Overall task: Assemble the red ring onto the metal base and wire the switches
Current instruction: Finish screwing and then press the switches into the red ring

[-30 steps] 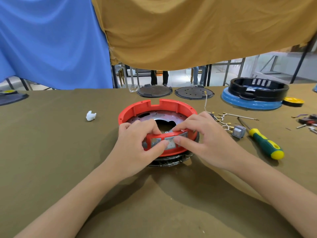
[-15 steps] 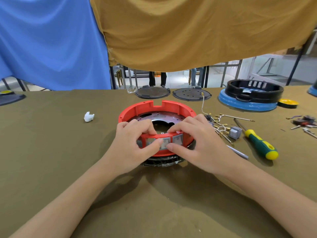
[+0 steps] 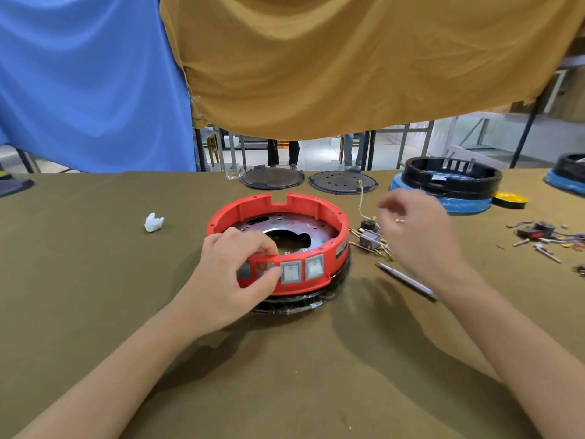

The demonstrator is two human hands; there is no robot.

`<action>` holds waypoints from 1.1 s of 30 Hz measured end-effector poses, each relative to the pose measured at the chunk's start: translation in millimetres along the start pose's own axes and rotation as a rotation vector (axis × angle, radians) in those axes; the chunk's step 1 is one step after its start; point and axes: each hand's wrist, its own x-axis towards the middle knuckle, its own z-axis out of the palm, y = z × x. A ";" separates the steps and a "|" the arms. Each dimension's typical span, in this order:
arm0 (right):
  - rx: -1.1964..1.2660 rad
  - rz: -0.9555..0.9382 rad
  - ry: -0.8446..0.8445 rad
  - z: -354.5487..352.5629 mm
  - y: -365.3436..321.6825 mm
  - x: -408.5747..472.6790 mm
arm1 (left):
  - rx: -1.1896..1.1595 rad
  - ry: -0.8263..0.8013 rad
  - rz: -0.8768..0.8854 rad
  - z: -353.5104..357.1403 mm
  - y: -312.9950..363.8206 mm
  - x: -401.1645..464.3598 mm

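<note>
a workshop: cloth-covered workbench (image 3: 95, 312) strewn with loose wired switches (image 3: 369, 239), appliance bases (image 3: 443, 188), metal racks behind.

Right hand (image 3: 418, 229) motion-blurred (grip unreadable); left hand (image 3: 234, 274) hides ring front.

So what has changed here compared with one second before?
The right hand let go of the red plastic ring and moved right, above the loose grey switches. The left hand still grips the ring's front; the ring stays on the metal base.
</note>
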 end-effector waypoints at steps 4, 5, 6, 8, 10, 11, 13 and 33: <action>-0.543 0.318 -0.382 -6.0 40.1 15.1 | -0.007 0.014 0.008 0.6 -2.5 1.0; -0.614 0.321 -0.456 -2.5 43.7 14.0 | 0.003 0.020 0.014 1.4 -2.3 1.5; -0.652 0.304 -0.478 1.1 46.5 14.1 | 0.013 0.027 0.021 2.2 -2.0 1.8; -0.627 0.282 -0.437 3.8 48.5 16.0 | 0.029 0.044 0.020 2.7 -1.0 2.0; -0.523 0.276 -0.344 2.0 49.2 17.6 | 0.051 0.062 0.004 1.8 -1.5 1.2; -0.437 0.260 -0.279 0.4 48.7 18.2 | 0.058 0.066 -0.008 1.0 -2.3 0.3; -0.168 0.212 -0.167 -4.1 39.6 16.9 | 0.072 0.063 -0.030 -0.2 -3.5 -1.9; 1.505 0.338 -0.801 10.9 -53.9 -37.0 | -0.259 0.225 0.026 5.6 22.3 -0.4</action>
